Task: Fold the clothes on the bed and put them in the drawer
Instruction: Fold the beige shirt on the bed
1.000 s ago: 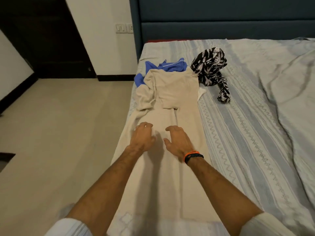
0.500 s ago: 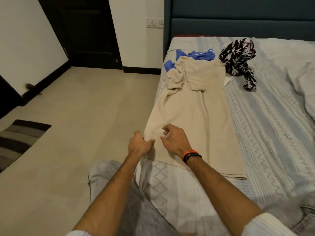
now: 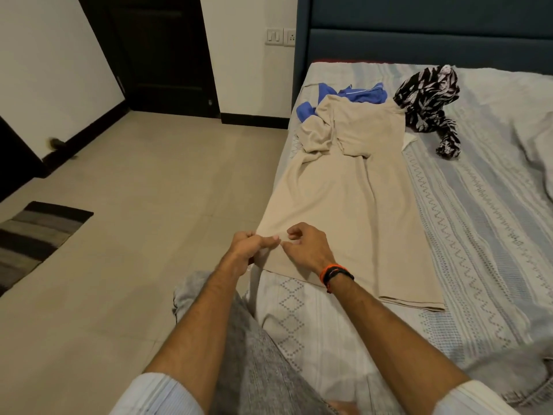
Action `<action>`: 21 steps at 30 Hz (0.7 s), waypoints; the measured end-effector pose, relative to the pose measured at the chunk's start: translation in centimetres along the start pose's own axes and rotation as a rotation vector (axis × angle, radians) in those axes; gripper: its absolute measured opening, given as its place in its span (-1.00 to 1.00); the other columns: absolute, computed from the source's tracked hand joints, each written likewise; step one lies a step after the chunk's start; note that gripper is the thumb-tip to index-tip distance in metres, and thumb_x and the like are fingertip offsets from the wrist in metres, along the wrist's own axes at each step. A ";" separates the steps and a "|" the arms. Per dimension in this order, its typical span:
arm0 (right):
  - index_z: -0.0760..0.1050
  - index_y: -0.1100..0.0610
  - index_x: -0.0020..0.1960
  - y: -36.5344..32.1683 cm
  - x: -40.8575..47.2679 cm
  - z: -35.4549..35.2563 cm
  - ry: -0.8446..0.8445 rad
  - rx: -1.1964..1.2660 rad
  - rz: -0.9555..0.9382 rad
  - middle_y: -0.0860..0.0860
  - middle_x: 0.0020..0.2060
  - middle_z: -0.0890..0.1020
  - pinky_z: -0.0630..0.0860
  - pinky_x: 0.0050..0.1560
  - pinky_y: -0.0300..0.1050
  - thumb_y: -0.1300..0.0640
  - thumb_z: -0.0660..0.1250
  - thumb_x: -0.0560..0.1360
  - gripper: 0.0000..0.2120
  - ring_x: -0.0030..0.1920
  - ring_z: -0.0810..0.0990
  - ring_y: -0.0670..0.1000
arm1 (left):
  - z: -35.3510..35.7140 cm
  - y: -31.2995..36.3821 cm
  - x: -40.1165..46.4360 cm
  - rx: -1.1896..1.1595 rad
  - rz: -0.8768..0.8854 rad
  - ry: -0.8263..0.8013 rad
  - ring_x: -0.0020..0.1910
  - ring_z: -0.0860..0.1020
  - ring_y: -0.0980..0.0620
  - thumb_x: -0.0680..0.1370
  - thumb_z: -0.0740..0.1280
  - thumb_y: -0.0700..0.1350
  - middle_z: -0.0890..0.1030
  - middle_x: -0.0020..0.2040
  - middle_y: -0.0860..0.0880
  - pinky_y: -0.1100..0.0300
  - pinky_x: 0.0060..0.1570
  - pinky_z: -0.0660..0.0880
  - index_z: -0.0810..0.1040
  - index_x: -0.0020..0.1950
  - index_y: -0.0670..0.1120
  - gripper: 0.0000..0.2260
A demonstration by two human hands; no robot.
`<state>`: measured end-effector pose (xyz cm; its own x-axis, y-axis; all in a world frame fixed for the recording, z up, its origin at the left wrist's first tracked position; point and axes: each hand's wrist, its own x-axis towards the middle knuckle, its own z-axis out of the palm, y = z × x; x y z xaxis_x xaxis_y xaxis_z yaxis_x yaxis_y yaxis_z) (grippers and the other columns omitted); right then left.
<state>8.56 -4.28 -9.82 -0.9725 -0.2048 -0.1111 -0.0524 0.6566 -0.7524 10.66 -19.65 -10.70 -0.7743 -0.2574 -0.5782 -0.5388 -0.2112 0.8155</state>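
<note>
A long beige garment [image 3: 344, 199] lies lengthwise along the left edge of the bed [image 3: 478, 235], its top part folded over. My left hand [image 3: 250, 245] grips the garment's near left corner at the bed's edge, fingers curled round the cloth. Just to its right, my right hand [image 3: 308, 247], with an orange and black wristband, pinches the hem. A blue garment [image 3: 356, 94] sticks out from under the beige one at the far end. A black-and-white patterned garment [image 3: 431, 106] lies crumpled near the headboard.
The dark blue headboard [image 3: 419, 34] stands behind the bed. A tiled floor [image 3: 149, 220] spreads to the left, with a striped mat [image 3: 33, 235] and a dark doorway [image 3: 161, 55]. A grey blanket [image 3: 526, 121] lies bunched on the bed's right side. My grey-trousered leg [image 3: 254, 354] is below.
Both hands drew back from the garment's middle to its near left corner and took hold of the hem. The view shifted back and left, showing more floor.
</note>
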 end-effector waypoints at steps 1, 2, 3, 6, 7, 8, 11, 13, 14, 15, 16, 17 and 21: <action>0.53 0.14 0.22 -0.2 0.2 -0.1 0.003 0.004 0.004 0.00 0.07 0.63 0.44 0.05 -0.27 0.05 0.43 0.48 -0.65 0.06 0.57 -0.03 | -0.2 0.2 -0.1 -0.012 -0.017 0.003 -0.30 0.68 0.00 0.33 0.59 -0.27 0.71 -0.17 -0.14 0.20 -0.32 0.59 0.62 0.03 -0.29 -0.68; 0.54 0.14 0.21 -0.4 0.2 0.0 0.005 0.016 0.007 0.00 0.05 0.63 0.43 0.03 -0.27 0.04 0.42 0.49 -0.67 0.05 0.58 -0.03 | -0.6 0.3 -0.5 0.005 -0.034 0.006 -0.32 0.67 0.01 0.32 0.60 -0.26 0.71 -0.21 -0.11 0.21 -0.33 0.58 0.64 -0.04 -0.26 -0.72; 0.55 0.14 0.19 -0.7 0.3 0.1 0.008 0.036 0.018 -0.01 0.03 0.63 0.41 0.01 -0.28 0.02 0.41 0.50 -0.68 0.04 0.57 -0.04 | -0.8 0.4 -0.9 0.018 -0.051 0.004 -0.32 0.65 0.02 0.31 0.61 -0.24 0.70 -0.23 -0.08 0.22 -0.33 0.56 0.64 -0.09 -0.21 -0.75; 0.58 0.14 0.16 -1.5 0.5 0.7 0.003 0.117 0.048 -0.02 0.01 0.64 0.40 -0.02 -0.28 -0.09 0.38 0.53 -0.66 -0.01 0.54 -0.07 | -1.6 0.4 -1.3 -0.001 -0.024 0.033 -0.24 0.62 -0.01 0.30 0.60 -0.25 0.68 -0.20 -0.08 0.19 -0.30 0.53 0.59 -0.13 -0.18 -0.75; 0.59 0.13 0.13 -1.7 0.4 1.0 -0.005 0.141 0.055 -0.02 -0.01 0.65 0.41 -0.04 -0.28 -0.12 0.37 0.53 -0.65 -0.01 0.55 -0.07 | -1.8 0.3 -1.5 -0.057 -0.011 0.054 -0.23 0.62 -0.02 0.33 0.58 -0.29 0.66 -0.19 -0.09 0.18 -0.32 0.55 0.57 -0.11 -0.20 -0.75; 0.59 0.12 0.09 -2.0 0.4 1.3 -0.011 0.161 0.063 -0.03 -0.03 0.66 0.43 -0.10 -0.28 -0.15 0.37 0.52 -0.64 -0.02 0.58 -0.05 | -2.0 0.3 -1.6 -0.095 0.007 0.075 -0.22 0.62 -0.03 0.35 0.55 -0.32 0.65 -0.19 -0.11 0.17 -0.34 0.56 0.56 -0.09 -0.21 -0.76; 0.59 0.11 -0.07 -3.0 0.2 2.6 -0.018 0.206 0.108 0.00 -0.19 0.70 0.58 -0.13 -0.15 -0.28 0.36 0.46 -0.57 -0.12 0.67 0.04 | -2.6 -0.1 -1.9 -0.019 0.101 0.103 -0.22 0.63 -0.04 0.36 0.54 -0.35 0.65 -0.19 -0.12 0.16 -0.29 0.62 0.55 -0.10 -0.20 -0.78; 0.61 0.19 -0.19 -4.0 0.0 3.1 -0.017 0.230 0.141 0.06 -0.29 0.70 0.65 -0.09 0.01 -0.37 0.32 0.42 -0.42 -0.22 0.69 0.09 | -2.9 -0.3 -2.2 0.103 0.165 0.089 -0.21 0.65 -0.03 0.37 0.53 -0.35 0.67 -0.17 -0.14 0.11 -0.19 0.65 0.58 -0.09 -0.20 -0.80; 0.61 0.21 -0.23 -4.5 0.0 3.2 -0.011 0.225 0.163 0.08 -0.32 0.69 0.65 -0.10 0.01 -0.41 0.31 0.39 -0.37 -0.24 0.68 0.10 | -3.0 -0.5 -2.3 0.169 0.203 0.079 -0.19 0.66 -0.03 0.38 0.53 -0.34 0.68 -0.17 -0.14 0.09 -0.16 0.65 0.60 -0.10 -0.19 -0.82; 0.61 0.22 -0.25 -5.0 0.1 3.1 -0.001 0.211 0.190 0.09 -0.31 0.69 0.63 -0.13 -0.02 -0.41 0.32 0.37 -0.36 -0.23 0.67 0.10 | -3.0 -0.6 -2.3 0.236 0.248 0.070 -0.17 0.65 -0.02 0.38 0.54 -0.31 0.68 -0.17 -0.12 0.08 -0.14 0.64 0.62 -0.11 -0.16 -0.83; 0.61 0.21 -0.23 -5.3 0.2 3.1 0.005 0.195 0.219 0.09 -0.27 0.69 0.58 -0.16 -0.06 -0.38 0.34 0.37 -0.40 -0.20 0.66 0.10 | -3.0 -0.7 -2.3 0.302 0.301 0.063 -0.16 0.65 0.00 0.35 0.58 -0.26 0.69 -0.18 -0.08 0.10 -0.14 0.63 0.65 -0.12 -0.13 -0.81; 0.61 0.21 -0.17 -5.6 0.5 2.9 0.014 0.182 0.244 0.09 -0.22 0.68 0.52 -0.20 -0.09 -0.33 0.37 0.38 -0.45 -0.15 0.65 0.10 | -3.0 -0.8 -2.3 0.351 0.352 0.059 -0.16 0.65 0.03 0.32 0.61 -0.22 0.70 -0.19 -0.03 0.14 -0.15 0.60 0.67 -0.13 -0.09 -0.80; 0.48 0.18 -0.24 -5.9 1.6 1.8 0.069 0.129 0.261 0.08 -0.25 0.60 0.36 -0.37 -0.16 0.07 0.43 0.36 -0.80 -0.21 0.55 0.14 | -2.0 -1.1 -2.8 0.414 0.476 0.076 -0.19 0.63 0.11 0.30 0.62 -0.19 0.70 -0.22 0.07 0.30 -0.18 0.51 0.70 -0.16 0.05 -0.78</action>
<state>7.75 -9.75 -6.76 -0.9625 0.0114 -0.2711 0.2269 0.5818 -0.7810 14.11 -20.61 -10.08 -0.9431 -0.3028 -0.1374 -0.2368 0.3214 0.9169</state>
